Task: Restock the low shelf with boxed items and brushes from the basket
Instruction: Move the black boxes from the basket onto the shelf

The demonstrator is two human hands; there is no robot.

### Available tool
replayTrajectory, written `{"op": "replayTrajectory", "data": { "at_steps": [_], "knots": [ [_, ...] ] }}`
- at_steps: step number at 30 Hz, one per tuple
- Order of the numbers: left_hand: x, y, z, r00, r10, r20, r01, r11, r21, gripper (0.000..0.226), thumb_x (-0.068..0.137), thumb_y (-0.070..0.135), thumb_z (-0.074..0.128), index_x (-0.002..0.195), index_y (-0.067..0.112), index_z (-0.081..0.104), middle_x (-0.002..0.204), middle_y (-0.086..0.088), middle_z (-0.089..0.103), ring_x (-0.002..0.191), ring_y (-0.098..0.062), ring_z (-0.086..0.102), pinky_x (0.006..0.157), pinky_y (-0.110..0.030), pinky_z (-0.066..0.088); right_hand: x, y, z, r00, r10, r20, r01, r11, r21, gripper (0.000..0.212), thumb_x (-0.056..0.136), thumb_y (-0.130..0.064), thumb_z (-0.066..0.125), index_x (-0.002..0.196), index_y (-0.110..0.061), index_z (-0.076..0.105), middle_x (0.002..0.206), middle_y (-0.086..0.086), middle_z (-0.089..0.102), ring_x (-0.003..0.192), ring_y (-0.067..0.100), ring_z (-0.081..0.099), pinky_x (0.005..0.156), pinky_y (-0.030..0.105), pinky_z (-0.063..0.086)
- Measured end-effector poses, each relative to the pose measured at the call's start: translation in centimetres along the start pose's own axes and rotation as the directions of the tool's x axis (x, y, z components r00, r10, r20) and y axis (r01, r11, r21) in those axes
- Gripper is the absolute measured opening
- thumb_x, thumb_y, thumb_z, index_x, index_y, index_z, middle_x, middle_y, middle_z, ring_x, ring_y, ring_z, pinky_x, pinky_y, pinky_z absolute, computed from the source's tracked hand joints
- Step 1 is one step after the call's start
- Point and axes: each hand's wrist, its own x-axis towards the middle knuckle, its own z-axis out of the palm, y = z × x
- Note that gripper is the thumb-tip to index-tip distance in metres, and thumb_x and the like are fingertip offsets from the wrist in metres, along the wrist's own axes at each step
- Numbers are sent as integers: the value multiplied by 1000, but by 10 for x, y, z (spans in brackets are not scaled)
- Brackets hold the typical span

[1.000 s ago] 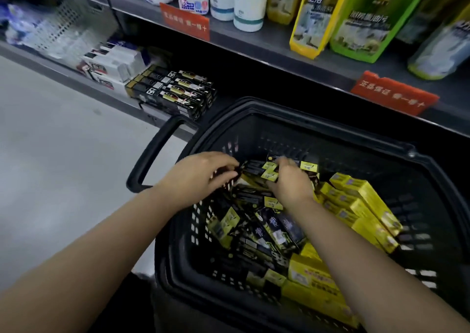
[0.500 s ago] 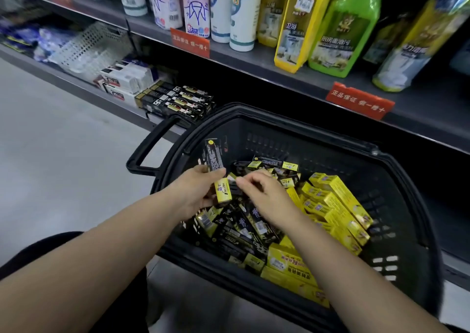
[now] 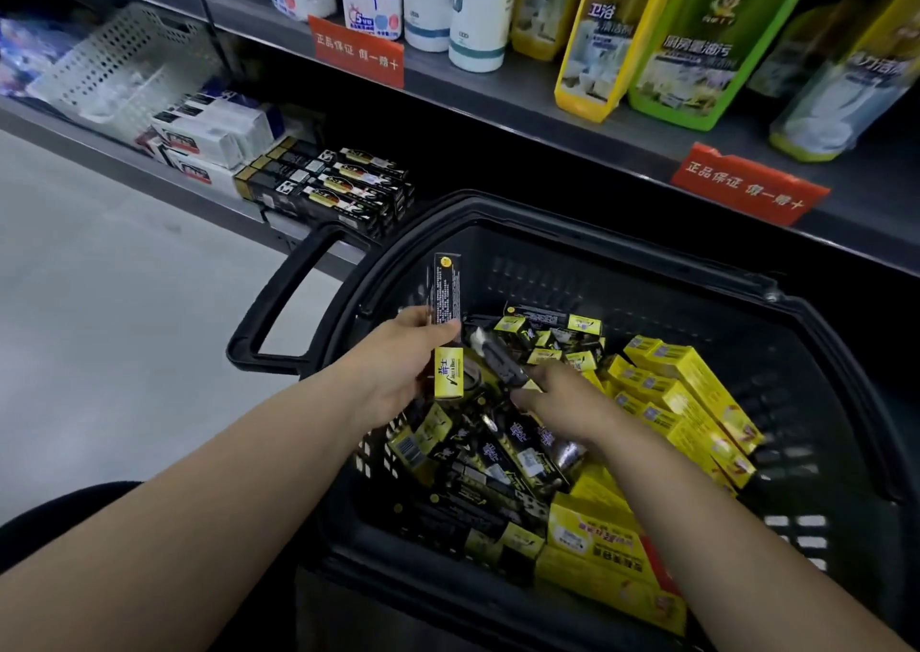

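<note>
Above the black basket (image 3: 622, 248), the left hand (image 3: 393, 377) grips a black-and-yellow box (image 3: 446, 303) upright. The right hand (image 3: 557, 397) pinches a second box (image 3: 498, 362) in the pile by its end. That slight pinch may let it slip before reaching the matching stack (image 3: 323, 188) on the low shelf (image 3: 99, 151), far left.

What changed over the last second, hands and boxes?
The left hand took a black box from the pile and raised it upright above the basket. The right hand pinched the near end of a second box, which now tilts up out of the pile. The yellow boxes and the shelf stack stayed put.
</note>
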Motion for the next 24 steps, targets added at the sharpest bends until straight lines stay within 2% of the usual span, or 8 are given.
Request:
{"op": "replayTrajectory", "data": {
  "at_steps": [2, 4, 11, 14, 17, 19, 21, 24],
  "knots": [
    [9, 0, 2, 1000, -8, 12, 8, 1000, 16, 29, 95, 13, 52, 124, 12, 52, 85, -4, 64, 75, -17, 61, 72, -34, 51, -18, -6, -5, 992, -14, 125, -52, 860, 507, 31, 93, -30, 57, 121, -17, 54, 106, -8, 58, 109, 19, 53, 87, 32, 46],
    [14, 0, 2, 998, -33, 46, 31, 999, 43, 28, 95, 13, 52, 123, 13, 52, 90, -5, 66, 81, -19, 63, 74, -35, 52, -26, -14, -1, 976, -112, 188, -71, 653, 754, 14, 91, -21, 59, 105, -21, 61, 108, -5, 65, 108, 18, 58, 86, 30, 50],
    [25, 11, -17, 985, -55, 161, 25, 983, 182, 34, 92, 18, 56, 126, 16, 50, 108, -8, 68, 98, -25, 64, 89, -44, 51, -19, -50, 14, 981, -191, 21, 103, 618, 779, 13, 84, -28, 68, 93, -25, 59, 95, -4, 68, 75, -3, 67, 60, 13, 52],
    [28, 19, -29, 987, -7, 164, -36, 965, 260, 46, 85, 14, 64, 128, 14, 46, 111, -9, 67, 103, -26, 64, 93, -47, 49, -14, -54, 15, 972, -234, 0, 158, 657, 737, 14, 86, -39, 64, 96, -30, 64, 100, -8, 69, 84, -1, 67, 70, 16, 55],
    [28, 26, -36, 983, 30, 182, -84, 952, 296, 46, 81, 10, 67, 124, 7, 51, 112, -12, 67, 105, -27, 63, 97, -46, 47, -8, -54, 15, 986, -167, -6, 104, 585, 804, 16, 95, -32, 50, 95, -27, 65, 93, -7, 72, 81, 9, 70, 75, 21, 57],
    [26, 28, -39, 974, 60, 220, -139, 923, 360, 39, 81, 9, 68, 119, 7, 56, 112, -11, 67, 107, -24, 62, 102, -43, 44, 0, -53, 26, 992, -103, -66, 122, 798, 590, 20, 97, -20, 45, 96, -18, 65, 97, 5, 71, 79, 16, 68, 70, 25, 56],
    [20, 30, -43, 962, 96, 256, -193, 901, 389, 32, 82, 10, 68, 113, 10, 60, 109, -8, 69, 105, -22, 63, 101, -38, 43, 6, -58, 45, 990, -139, -30, 141, 985, 95, 27, 94, -28, 50, 113, -12, 61, 109, 12, 67, 92, 26, 64, 77, 32, 53],
    [14, 33, -44, 955, 130, 268, -225, 904, 363, 23, 82, 10, 67, 105, 15, 63, 105, -7, 71, 101, -21, 65, 95, -34, 47, 12, -62, 73, 978, -124, 166, 191, 849, -493, 74, 82, -59, 55, 136, -11, 40, 132, 15, 48, 120, 32, 46, 96, 39, 42]
  ]
}}
